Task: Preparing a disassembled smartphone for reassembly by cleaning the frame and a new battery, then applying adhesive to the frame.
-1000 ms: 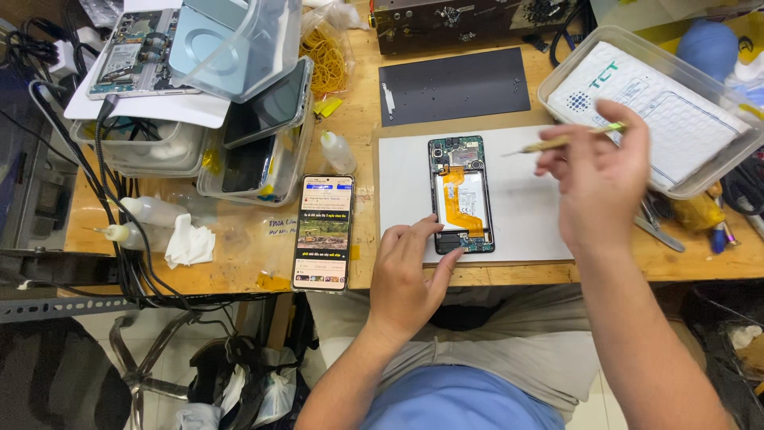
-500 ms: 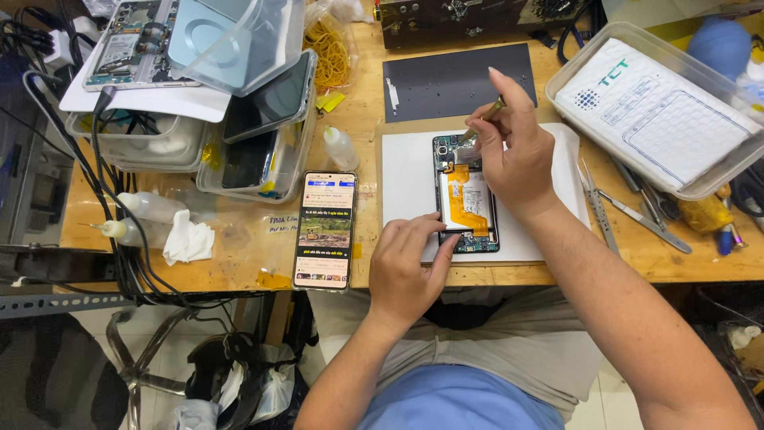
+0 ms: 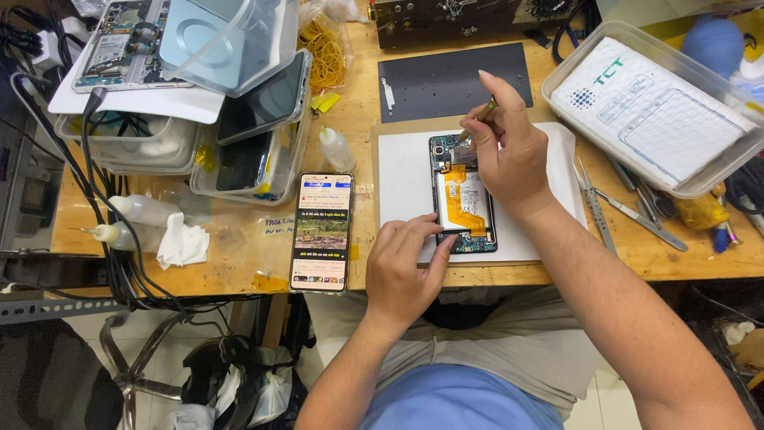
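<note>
Bare forearms, blue shirt, perhaps grey trousers.

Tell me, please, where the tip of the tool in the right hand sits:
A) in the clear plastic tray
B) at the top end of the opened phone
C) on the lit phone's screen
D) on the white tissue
B: the right hand holds the thin tool with its tip at the top end of the opened phone, while the left hand steadies the phone's lower end.

A single view is given, taken from a head-worn camera looking steeply down onto the wooden workbench [image 3: 239,255] from close above. The wearer's lap is included along the lower edge, and the bench's far side along the upper.
</note>
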